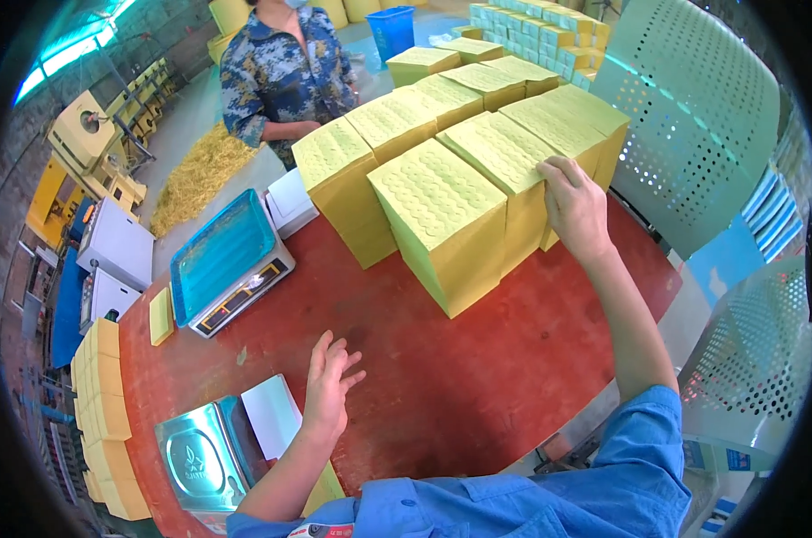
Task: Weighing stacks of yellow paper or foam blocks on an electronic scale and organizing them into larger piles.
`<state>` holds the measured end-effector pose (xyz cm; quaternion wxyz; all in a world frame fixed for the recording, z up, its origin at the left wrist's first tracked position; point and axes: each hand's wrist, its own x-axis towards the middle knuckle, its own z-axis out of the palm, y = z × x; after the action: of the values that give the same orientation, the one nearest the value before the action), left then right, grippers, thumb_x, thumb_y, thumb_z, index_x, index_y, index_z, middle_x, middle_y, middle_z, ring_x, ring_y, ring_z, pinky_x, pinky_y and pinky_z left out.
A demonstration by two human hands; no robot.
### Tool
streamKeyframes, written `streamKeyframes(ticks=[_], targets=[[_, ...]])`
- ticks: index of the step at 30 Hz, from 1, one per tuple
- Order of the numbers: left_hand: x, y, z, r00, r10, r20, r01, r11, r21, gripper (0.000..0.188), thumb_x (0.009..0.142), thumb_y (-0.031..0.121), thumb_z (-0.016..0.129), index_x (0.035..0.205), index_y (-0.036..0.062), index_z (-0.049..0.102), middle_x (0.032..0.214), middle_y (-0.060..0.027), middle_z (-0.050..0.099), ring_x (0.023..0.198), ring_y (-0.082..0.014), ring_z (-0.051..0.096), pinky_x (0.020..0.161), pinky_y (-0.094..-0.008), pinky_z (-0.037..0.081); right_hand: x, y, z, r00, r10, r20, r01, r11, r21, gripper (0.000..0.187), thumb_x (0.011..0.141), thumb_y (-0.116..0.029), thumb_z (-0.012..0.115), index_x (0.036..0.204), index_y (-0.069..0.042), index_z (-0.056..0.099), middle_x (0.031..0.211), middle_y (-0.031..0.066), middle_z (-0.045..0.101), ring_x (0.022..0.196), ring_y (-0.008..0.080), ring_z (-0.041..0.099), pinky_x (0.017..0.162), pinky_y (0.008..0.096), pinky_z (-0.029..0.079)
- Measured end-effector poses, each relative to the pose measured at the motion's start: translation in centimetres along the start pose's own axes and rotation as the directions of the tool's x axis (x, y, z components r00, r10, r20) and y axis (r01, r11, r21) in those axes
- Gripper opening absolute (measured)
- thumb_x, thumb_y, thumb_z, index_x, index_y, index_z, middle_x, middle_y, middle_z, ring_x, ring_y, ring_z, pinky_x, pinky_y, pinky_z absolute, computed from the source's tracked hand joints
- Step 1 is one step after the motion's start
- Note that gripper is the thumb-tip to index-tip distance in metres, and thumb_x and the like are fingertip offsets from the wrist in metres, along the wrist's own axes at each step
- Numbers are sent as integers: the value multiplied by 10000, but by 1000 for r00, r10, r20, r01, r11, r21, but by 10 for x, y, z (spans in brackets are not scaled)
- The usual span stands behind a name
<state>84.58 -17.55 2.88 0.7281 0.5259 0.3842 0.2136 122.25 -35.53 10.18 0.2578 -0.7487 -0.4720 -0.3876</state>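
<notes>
Tall stacks of embossed yellow paper (pixel 437 197) stand in rows across the far middle and right of the red table. My right hand (pixel 574 202) has its fingers bent over the top right corner of one yellow paper stack (pixel 496 148), gripping its edge. The thumb side is partly hidden behind the knuckles. Over the bare red tabletop, my left hand (pixel 330 386) is held with its fingers spread and nothing in them. Close by it lies a white block of paper (pixel 272 412), next to a shiny metal scale (pixel 202 457).
A scale with a blue tray (pixel 225 255) sits at the table's left. Yellow bundles (pixel 101 408) line the left edge. Across the table stands a person in a camouflage shirt (pixel 285 81). Perforated chairs (pixel 693 125) flank the right side. A blue bin (pixel 392 34) is behind the stacks.
</notes>
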Motion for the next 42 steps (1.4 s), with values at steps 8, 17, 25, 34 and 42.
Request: streamKeyframes(ticks=[8, 17, 25, 34, 42], targets=[[-3, -3, 4, 998, -53, 17, 54, 997, -60, 691, 960, 212, 540, 1530, 66, 179, 1460, -193, 359, 1155, -287, 555, 929, -426, 479, 5, 9, 2, 998, -58, -16, 58, 998, -6, 252, 742, 25, 628, 974, -57, 682, 1020, 40, 651, 891, 222, 644, 727, 344, 554], [-3, -13, 2, 996, -85, 26, 86, 995, -42, 654, 965, 163, 518, 1525, 69, 194, 1414, -193, 411, 1109, -287, 583, 897, -417, 501, 11, 12, 7, 997, -74, -27, 75, 997, 33, 264, 732, 37, 627, 971, -48, 702, 999, 43, 660, 862, 232, 622, 748, 349, 548], [-9, -22, 1, 994, -108, 11, 109, 993, -45, 635, 969, 161, 515, 1519, 67, 212, 1411, -192, 413, 1107, -290, 582, 895, -415, 503, 13, 11, 9, 994, -109, -5, 109, 994, -18, 258, 730, -9, 636, 970, -64, 715, 1009, 20, 672, 897, 204, 606, 787, 337, 515], [-35, -37, -4, 992, -127, -2, 126, 984, -122, 618, 975, 172, 523, 1509, 56, 235, 1412, -204, 416, 1096, -275, 589, 889, -400, 506, 10, 9, 2, 995, -98, 2, 98, 993, -66, 272, 745, -26, 638, 994, -91, 727, 1020, 21, 676, 925, 201, 595, 801, 332, 486], [-84, -44, -11, 993, -116, -15, 111, 974, -198, 476, 975, 165, 533, 1401, 22, 375, 1264, -177, 548, 1078, -289, 604, 884, -416, 512, -63, -78, -37, 986, 127, -107, -100, 969, 225, 392, 714, 85, 597, 1082, -33, 661, 991, 146, 634, 851, 315, 617, 713, 399, 519]])
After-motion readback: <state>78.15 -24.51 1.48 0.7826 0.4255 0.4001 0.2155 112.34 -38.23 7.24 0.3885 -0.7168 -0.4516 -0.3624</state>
